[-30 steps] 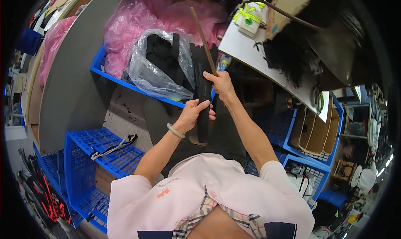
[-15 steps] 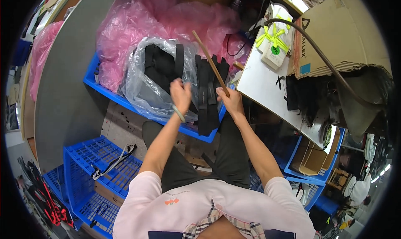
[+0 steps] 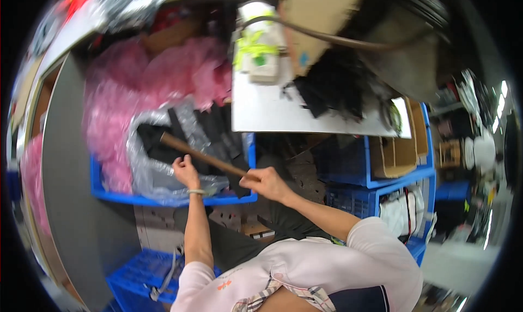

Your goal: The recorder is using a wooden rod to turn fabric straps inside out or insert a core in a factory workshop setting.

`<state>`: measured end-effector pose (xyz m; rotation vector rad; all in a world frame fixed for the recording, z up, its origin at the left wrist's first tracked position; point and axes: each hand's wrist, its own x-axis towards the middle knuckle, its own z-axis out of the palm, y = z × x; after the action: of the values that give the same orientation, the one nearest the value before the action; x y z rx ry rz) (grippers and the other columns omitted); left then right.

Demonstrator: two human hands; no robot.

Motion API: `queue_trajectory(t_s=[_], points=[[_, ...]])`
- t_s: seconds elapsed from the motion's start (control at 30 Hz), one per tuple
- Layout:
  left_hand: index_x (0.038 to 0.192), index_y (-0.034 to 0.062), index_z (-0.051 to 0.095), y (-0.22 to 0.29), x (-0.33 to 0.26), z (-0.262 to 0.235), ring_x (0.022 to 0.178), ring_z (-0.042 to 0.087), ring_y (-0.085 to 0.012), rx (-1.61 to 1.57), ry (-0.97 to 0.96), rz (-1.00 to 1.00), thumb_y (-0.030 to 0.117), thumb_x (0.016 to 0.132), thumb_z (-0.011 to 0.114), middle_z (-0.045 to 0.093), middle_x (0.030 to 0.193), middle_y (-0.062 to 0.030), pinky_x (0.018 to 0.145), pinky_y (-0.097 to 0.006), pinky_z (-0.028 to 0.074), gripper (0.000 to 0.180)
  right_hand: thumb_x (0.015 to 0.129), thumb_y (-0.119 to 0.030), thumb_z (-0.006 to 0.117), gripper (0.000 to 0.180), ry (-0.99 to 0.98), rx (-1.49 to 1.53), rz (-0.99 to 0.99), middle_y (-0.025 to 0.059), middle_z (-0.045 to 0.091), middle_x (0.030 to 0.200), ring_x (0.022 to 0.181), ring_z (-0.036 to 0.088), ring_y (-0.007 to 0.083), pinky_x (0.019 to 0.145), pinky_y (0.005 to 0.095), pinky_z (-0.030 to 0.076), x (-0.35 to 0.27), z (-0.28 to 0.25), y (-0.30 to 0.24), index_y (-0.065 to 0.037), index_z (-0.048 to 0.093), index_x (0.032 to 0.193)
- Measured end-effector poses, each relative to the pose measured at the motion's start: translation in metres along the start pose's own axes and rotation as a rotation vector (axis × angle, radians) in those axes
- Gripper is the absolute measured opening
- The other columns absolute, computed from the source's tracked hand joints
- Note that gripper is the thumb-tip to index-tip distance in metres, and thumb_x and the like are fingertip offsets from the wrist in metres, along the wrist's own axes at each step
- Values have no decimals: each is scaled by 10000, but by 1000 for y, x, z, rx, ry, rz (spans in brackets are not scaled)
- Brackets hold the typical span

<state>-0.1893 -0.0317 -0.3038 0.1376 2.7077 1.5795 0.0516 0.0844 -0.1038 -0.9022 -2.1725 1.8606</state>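
One stiff, light-looking wooden stick [image 3: 201,155] sits gripped at its near end by the right hand [image 3: 267,182], fingers closed round it; the left hand [image 3: 186,172], loosely curled and empty, touches its middle above the bagged black items [image 3: 163,143].

One head-worn fisheye camera looks steeply down, close over the hands [image 3: 229,178].

Bright even indoor light, heavy motion blur, fisheye bending, dark vignetted rim

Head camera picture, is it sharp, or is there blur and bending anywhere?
Head view: motion-smeared throughout, worst on the pink plastic bags; the right hand and wooden stick read fairly clearly. Fisheye bends the white table edge, and the corners are black.
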Motion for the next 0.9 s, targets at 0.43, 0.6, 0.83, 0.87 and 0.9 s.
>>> queue_trajectory(t_s=[0.43,0.6,0.83,0.87,0.9], points=[[1075,-30,550,217,-63,-11,854,538,-186,-462,-199,419,108,835,627,577,974,-103,773,-307,449,287,709,21,582,254,975,-787,-594,118,632,922,729,643,276,609,366,529,-15,-173,-45,-55,654,940],[1022,-18,591,270,-144,-29,695,552,-81,-603,-708,299,98,878,585,598,842,-58,584,-215,436,185,714,-52,610,159,952,-1068,-313,106,631,917,681,640,276,575,384,523,21,-193,-18,-58,645,868],[882,3,576,349,-198,-49,658,578,-100,-972,-1229,-66,123,863,617,602,817,-55,607,-255,509,129,789,-101,630,161,460,-106,-396,36,431,543,504,420,95,476,313,340,-78,-158,-88,1,547,696],[763,38,547,355,-200,-53,613,561,-91,-894,-1242,-37,103,854,623,570,735,-30,560,-243,504,135,824,-151,634,282,399,138,-362,-1,293,526,566,298,67,476,307,254,-85,-153,-83,3,482,643],[722,34,545,362,-206,-62,561,549,-89,-846,-1203,-42,89,841,633,549,671,-20,513,-231,508,158,804,-138,648,216,369,166,-343,3,376,517,541,346,69,480,290,299,-93,-154,-81,12,532,700]])
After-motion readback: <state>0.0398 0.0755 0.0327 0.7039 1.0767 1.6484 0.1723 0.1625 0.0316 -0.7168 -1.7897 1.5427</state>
